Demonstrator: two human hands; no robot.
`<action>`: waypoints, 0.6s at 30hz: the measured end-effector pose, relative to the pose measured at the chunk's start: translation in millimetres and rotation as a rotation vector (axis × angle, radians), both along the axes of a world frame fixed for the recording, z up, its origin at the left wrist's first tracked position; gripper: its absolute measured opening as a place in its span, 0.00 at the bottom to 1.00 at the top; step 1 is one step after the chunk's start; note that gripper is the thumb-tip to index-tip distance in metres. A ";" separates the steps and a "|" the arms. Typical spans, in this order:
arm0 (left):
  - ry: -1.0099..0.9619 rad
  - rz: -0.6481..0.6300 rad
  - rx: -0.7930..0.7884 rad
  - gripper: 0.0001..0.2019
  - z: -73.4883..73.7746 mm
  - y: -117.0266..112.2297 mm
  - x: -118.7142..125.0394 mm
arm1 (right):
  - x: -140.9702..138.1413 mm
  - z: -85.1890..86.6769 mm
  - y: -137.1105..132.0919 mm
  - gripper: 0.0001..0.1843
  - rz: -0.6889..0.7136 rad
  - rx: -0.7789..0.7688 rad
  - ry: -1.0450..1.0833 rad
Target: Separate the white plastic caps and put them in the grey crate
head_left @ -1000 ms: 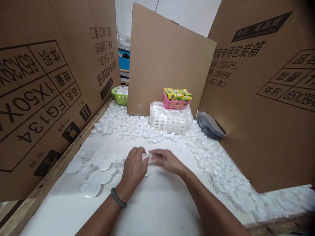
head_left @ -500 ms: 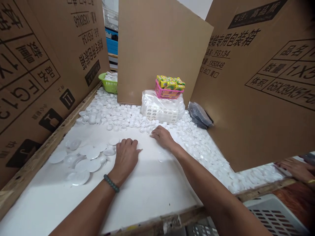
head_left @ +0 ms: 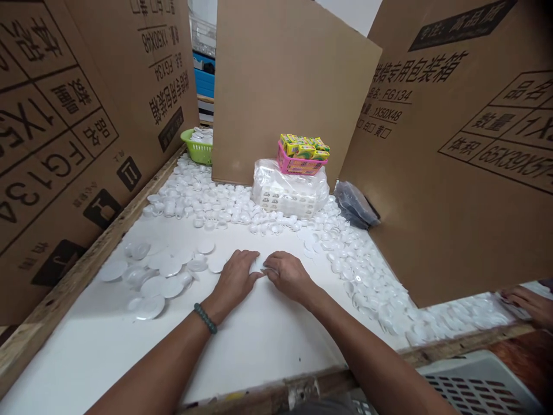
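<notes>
My left hand (head_left: 235, 278), with a green bead bracelet at the wrist, and my right hand (head_left: 290, 275) are close together over the white tabletop (head_left: 259, 334). Between their fingertips is a small white plastic piece (head_left: 256, 264), partly covered, so its exact shape is hidden. The fingers of both hands curl in around it. Left of my left hand lie several thin white discs (head_left: 170, 265) and shallow clear-white pieces. A few more flat discs (head_left: 310, 241) rest beyond my right hand.
Small white plastic cups or lids (head_left: 216, 202) are heaped along the back and right. A wrapped pack (head_left: 289, 193) supports a pink basket (head_left: 298, 167) of yellow boxes. Cardboard sheets (head_left: 289, 92) wall the table. Behind is a green basket (head_left: 199, 151). Another person's hand (head_left: 525, 301) is at right.
My right hand has come back from the heap toward me and left, meeting my left hand. My left hand has shifted slightly right. A white piece now sits between them.
</notes>
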State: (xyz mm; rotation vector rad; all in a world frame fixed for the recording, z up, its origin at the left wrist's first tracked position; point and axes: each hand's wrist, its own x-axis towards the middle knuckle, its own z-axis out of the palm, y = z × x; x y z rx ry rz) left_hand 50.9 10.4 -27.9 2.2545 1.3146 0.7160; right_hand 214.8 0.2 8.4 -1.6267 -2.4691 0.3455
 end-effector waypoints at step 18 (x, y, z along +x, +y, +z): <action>-0.089 -0.051 0.126 0.06 12.1 2.0 -2.9 | 11.4 -0.2 11.9 0.14 -0.167 0.061 0.111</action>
